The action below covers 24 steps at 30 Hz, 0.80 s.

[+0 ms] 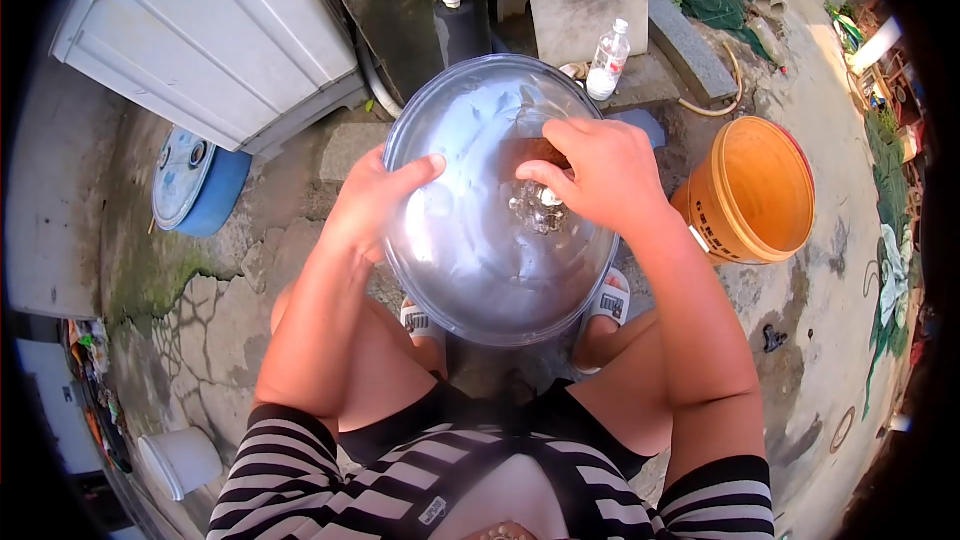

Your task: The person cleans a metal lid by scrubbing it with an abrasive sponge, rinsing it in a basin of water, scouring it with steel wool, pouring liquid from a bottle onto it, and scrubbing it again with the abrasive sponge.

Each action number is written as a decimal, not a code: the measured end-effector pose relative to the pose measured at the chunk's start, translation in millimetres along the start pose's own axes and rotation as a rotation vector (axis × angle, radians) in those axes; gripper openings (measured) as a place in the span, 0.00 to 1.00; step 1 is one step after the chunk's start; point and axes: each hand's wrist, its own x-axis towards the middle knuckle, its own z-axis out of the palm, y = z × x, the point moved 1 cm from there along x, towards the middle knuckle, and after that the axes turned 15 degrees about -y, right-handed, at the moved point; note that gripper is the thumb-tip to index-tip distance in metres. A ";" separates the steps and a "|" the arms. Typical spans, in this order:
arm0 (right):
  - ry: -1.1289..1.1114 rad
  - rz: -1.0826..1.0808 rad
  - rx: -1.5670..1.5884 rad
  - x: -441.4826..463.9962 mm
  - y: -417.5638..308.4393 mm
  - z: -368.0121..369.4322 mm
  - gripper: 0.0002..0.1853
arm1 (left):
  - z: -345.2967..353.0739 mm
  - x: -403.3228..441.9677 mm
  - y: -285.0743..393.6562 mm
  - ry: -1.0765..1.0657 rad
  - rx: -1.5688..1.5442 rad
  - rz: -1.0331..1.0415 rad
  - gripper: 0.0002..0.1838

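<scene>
A large round shiny lid or shallow bowl [460, 270] is held over my knees; glare hides which it is. My left hand [385, 190] grips its left edge, with the thumb on the upper face and the fingers hidden underneath. Over the right part of the surface, my right hand [600, 170] is curled, thumb and forefinger bent toward each other. Its other fingers are hidden, as is anything within them. A glittering, crumpled-looking lump [540, 210] lies just below the right thumb. I cannot tell whether that hand touches it.
An orange bucket [710, 195] stands to the right. Beyond the round piece is a clear bottle [607, 65] with a white lower part. A blue drum [210, 190] and a large white cabinet [220, 30] are at left. A white bucket [180, 462] sits lower left on cracked concrete.
</scene>
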 end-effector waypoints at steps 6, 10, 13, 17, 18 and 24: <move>-0.024 -0.022 0.032 -0.1 0.8 -2.6 0.21 | 3.4 0.6 2.3 0.033 -0.035 0.020 0.21; 0.023 0.057 0.002 1.1 0.9 1.7 0.21 | 1.0 0.8 3.4 0.000 -0.024 0.008 0.25; -0.015 -0.025 0.043 -0.3 2.9 -2.0 0.21 | 0.9 0.2 1.1 0.000 -0.020 0.005 0.27; -0.001 -0.021 0.027 0.4 1.9 -0.6 0.21 | -1.3 2.0 -0.9 0.001 -0.003 0.001 0.27; 0.009 0.034 0.013 1.4 1.3 0.1 0.21 | -0.9 1.6 -0.2 -0.003 -0.009 0.003 0.26; -0.026 -0.044 0.039 0.6 1.7 0.1 0.21 | -0.1 1.0 -0.9 0.024 0.008 -0.001 0.25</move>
